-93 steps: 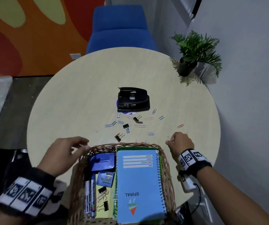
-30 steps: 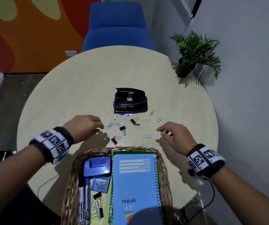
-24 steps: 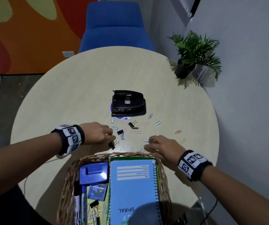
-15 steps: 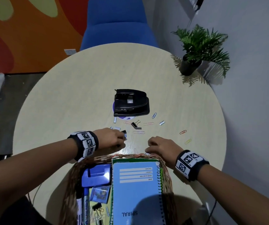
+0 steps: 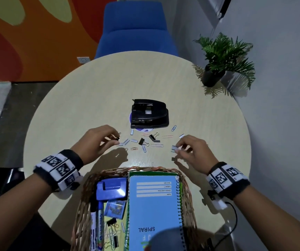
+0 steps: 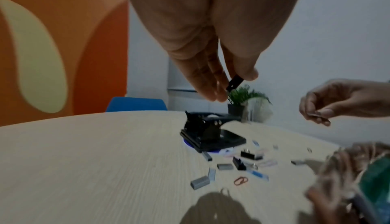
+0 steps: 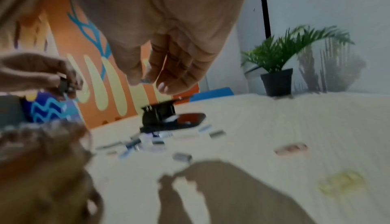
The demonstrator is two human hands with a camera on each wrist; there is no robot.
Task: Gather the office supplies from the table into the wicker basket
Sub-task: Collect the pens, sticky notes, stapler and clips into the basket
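Observation:
My left hand (image 5: 107,140) is raised above the table and pinches a small black binder clip (image 5: 117,138), seen also as the binder clip (image 6: 234,82) between thumb and fingers in the left wrist view. My right hand (image 5: 183,147) is lifted too, pinching a grey staple strip (image 5: 173,148); the right wrist view shows that staple strip (image 7: 145,81) blurred. Between the hands lie scattered paper clips (image 5: 134,148), staple strips (image 5: 134,140) and black binder clips (image 5: 142,141). A black hole punch (image 5: 149,114) sits behind them. The wicker basket (image 5: 94,178) stands at the near edge.
The basket holds a blue spiral notebook (image 5: 154,205), a blue punch (image 5: 112,188), markers (image 5: 100,225) and clips. A potted plant (image 5: 216,69) stands at the table's back right by the wall. A blue chair (image 5: 134,29) is behind the round table (image 5: 73,98).
Both hands went down to the scattered items near the basket, then lifted and spread apart; the left now carries a binder clip and the right a staple strip.

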